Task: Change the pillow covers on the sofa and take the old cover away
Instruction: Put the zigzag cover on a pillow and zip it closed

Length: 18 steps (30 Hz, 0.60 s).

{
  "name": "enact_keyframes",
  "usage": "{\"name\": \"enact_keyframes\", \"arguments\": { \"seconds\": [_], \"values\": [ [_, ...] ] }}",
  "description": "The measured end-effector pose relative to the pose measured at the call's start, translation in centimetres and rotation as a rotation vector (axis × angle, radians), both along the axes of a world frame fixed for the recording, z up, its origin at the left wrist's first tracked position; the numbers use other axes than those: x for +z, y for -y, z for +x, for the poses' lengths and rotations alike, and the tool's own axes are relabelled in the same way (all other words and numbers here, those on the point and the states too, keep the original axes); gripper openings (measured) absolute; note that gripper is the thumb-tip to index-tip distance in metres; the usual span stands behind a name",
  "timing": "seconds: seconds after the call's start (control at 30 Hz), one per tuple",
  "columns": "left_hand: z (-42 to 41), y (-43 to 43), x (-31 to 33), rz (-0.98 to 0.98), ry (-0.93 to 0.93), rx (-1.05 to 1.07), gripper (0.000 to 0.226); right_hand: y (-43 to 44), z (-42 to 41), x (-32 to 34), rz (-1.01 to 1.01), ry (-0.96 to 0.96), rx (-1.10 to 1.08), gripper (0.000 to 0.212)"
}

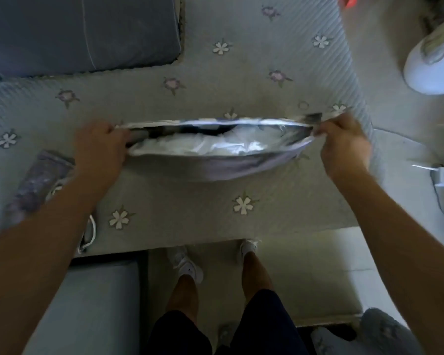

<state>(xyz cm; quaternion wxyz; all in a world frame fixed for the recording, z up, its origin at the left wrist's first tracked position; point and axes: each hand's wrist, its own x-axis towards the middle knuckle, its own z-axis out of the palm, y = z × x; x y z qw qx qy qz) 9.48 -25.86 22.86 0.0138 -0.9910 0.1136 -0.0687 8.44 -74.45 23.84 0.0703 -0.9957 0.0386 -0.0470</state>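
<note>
A pale lilac pillow cover (210,170) hangs over the flowered sofa seat (190,80), its mouth stretched wide. Inside it shows the white pillow (215,147). My left hand (100,147) grips the left end of the opening. My right hand (344,147) pinches the right end. A second purple patterned cover (36,183) lies crumpled on the seat at the left, partly under my left forearm.
A grey-blue back cushion (80,34) sits at the top left. A grey footstool or sofa section (95,303) stands at the lower left beside my legs. A white rounded object (431,65) is at the right edge, a grey patterned cushion (385,331) at the bottom right.
</note>
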Motion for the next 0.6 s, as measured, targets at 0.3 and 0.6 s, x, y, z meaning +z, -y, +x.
{"name": "enact_keyframes", "arguments": {
  "seconds": [0.3,0.6],
  "values": [
    [-5.7,1.0,-4.6,-0.182,-0.281,0.235,0.056,-2.2,-2.4,-3.9,0.202,-0.021,0.256,0.053],
    [-7.8,1.8,-5.0,-0.074,-0.09,-0.128,0.091,-7.4,8.3,-2.9,-0.233,-0.191,0.331,0.068]
  ]
}}
